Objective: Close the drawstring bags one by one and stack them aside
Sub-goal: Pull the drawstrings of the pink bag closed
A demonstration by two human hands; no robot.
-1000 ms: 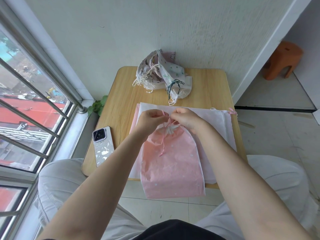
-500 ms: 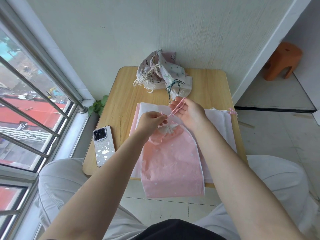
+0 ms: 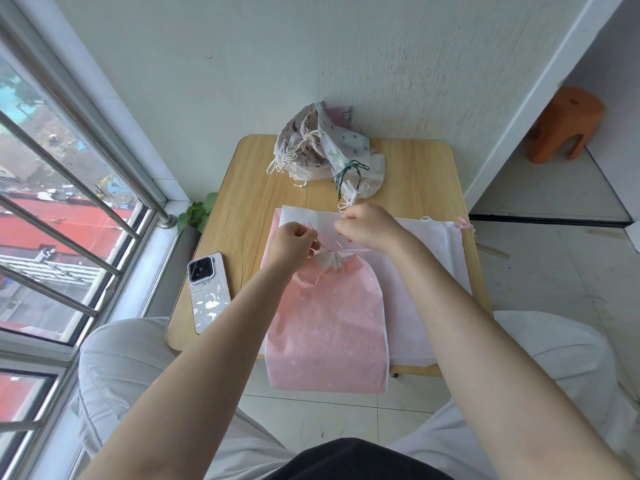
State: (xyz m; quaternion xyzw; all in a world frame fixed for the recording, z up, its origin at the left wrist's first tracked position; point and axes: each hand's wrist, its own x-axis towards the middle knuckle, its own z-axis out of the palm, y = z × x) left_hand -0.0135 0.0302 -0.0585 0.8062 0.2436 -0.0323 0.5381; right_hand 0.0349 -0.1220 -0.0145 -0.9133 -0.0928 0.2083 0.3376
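Small wooden table (image 3: pixel 242 188) set against a white wall, window bars to the left, seen from the head view. Pink bag (image 3: pixel 327 320) lies on top of flat white bags (image 3: pixel 429 271), its long axis running from the person toward the wall, its bottom overhanging the near table edge and its gathered neck (image 3: pixel 332 259) pointing away. Left hand (image 3: pixel 291 242) is curled and pinches a pink cord (image 3: pixel 311 227) just left of the neck; right hand (image 3: pixel 369 226) is likewise curled, fingers closed on what appears to be the other cord end (the strand itself is mostly hidden under the fist). Both hands sit just beyond the neck, on either side of it, about equally near. The neck is already puckered, so the closing step looks nearly done. Finished pile (image 3: pixel 322 150) of closed bags rests at the far edge, straight ahead of the hands and slightly closer to the right one; stacking would therefore carry the pink bag forward along its own axis. A phone (image 3: pixel 208 292) lies on the table's left edge, a plant (image 3: pixel 197 213) beyond it, and an orange stool (image 3: pixel 564 124) stands on the floor to the right.
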